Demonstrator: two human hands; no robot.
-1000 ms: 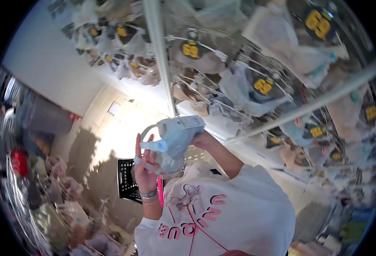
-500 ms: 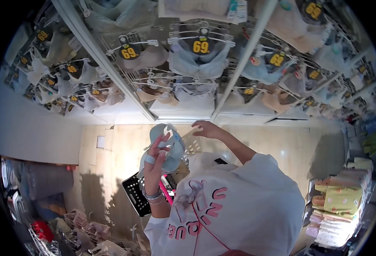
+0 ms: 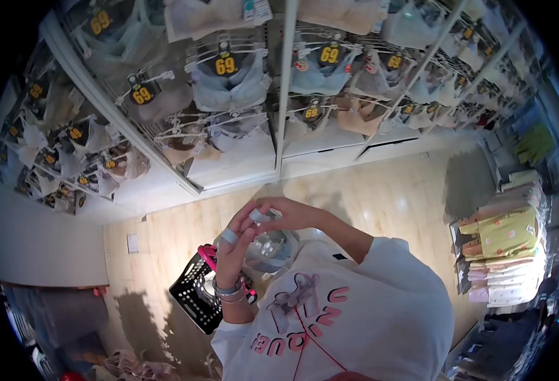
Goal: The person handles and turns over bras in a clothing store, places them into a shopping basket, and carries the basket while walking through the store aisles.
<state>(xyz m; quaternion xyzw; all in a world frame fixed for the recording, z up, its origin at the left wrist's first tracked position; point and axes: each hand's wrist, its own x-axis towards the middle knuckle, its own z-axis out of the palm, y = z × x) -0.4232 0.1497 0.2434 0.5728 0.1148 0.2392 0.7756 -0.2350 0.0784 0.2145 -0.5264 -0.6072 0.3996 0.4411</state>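
My left hand (image 3: 233, 241), with bracelets at its wrist, has its fingers curled round pale blue straps. My right hand (image 3: 289, 213) meets it in front of my chest, its fingers bent and pinching at the same straps. Just below the hands is a pale blue-grey garment (image 3: 272, 249), partly hidden by my left hand and close to my white shirt. Its lower outline is hard to make out.
A black basket (image 3: 193, 295) with a pink handle (image 3: 207, 256) stands on the wooden floor (image 3: 368, 190) at the left. Racks of bras (image 3: 228, 76) with "69" tags line the wall ahead. Folded clothes (image 3: 505, 235) are stacked at the right.
My right hand, which was apart, has come over to my left hand and the straps. The blue garment has dropped lower under the hands. The view has turned to the right.
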